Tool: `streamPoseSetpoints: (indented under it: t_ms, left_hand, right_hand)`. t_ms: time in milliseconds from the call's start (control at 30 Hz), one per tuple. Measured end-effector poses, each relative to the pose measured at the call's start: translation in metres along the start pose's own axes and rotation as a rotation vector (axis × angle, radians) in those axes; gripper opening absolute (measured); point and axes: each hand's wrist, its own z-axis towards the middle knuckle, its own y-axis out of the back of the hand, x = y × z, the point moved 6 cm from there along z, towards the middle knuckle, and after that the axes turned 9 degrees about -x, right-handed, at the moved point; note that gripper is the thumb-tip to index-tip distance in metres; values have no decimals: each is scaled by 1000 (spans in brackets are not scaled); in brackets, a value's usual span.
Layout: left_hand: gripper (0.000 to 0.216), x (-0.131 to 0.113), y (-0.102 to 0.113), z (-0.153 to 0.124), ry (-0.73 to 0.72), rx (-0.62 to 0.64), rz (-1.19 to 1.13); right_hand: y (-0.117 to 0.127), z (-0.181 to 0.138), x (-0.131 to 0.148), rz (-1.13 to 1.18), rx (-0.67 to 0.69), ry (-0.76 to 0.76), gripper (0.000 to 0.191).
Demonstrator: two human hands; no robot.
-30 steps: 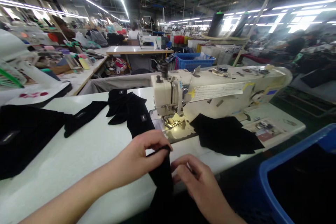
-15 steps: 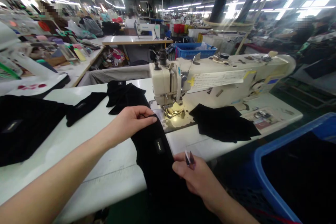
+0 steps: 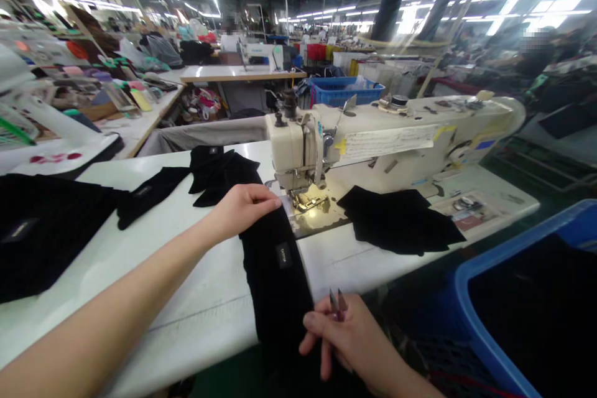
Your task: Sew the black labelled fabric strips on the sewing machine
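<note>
A long black fabric piece (image 3: 275, 286) with a small dark label (image 3: 283, 255) runs from beside the needle area down over the table's front edge. My left hand (image 3: 245, 205) pinches its upper edge between thumb and fingers, just left of the presser foot (image 3: 310, 202). In my right hand (image 3: 342, 329) is a pair of thread snips (image 3: 337, 305), blades pointing up and slightly apart. That hand is beside the fabric's right edge, its lower fingers loosely spread; whether they touch the cloth I cannot tell.
The sewing machine (image 3: 387, 137) stands on the white table (image 3: 200, 286). More black pieces (image 3: 401, 221) lie right of the needle; others (image 3: 51, 224) lie at left. A blue basket (image 3: 471, 298) with dark cloth is at lower right. People work in the background.
My right hand has let go of the fabric's edge and moved down a little, fingers loosening, snips still held. The fabric hangs straighter. My left hand has barely moved.
</note>
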Motion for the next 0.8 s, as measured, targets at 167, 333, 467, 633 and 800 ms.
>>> streamPoseSetpoints:
  t_ms: [167, 333, 467, 633, 800]
  left_hand:
    - [21, 11, -31, 10, -198, -28, 273]
    - [21, 16, -37, 8, -216, -62, 262]
    - [27, 10, -28, -1, -349, -128, 296]
    - [28, 8, -34, -21, -621, -103, 448]
    - [27, 11, -40, -19, -651, -100, 452]
  right_hand:
    - [-1, 3, -5, -134, -108, 63, 46]
    - [16, 1, 0, -593, -305, 398, 34]
    - [17, -12, 23, -869, -266, 1012, 27]
    - [17, -21, 41, -1002, -249, 1352, 25]
    - [20, -23, 48, -1041, -233, 1385, 27]
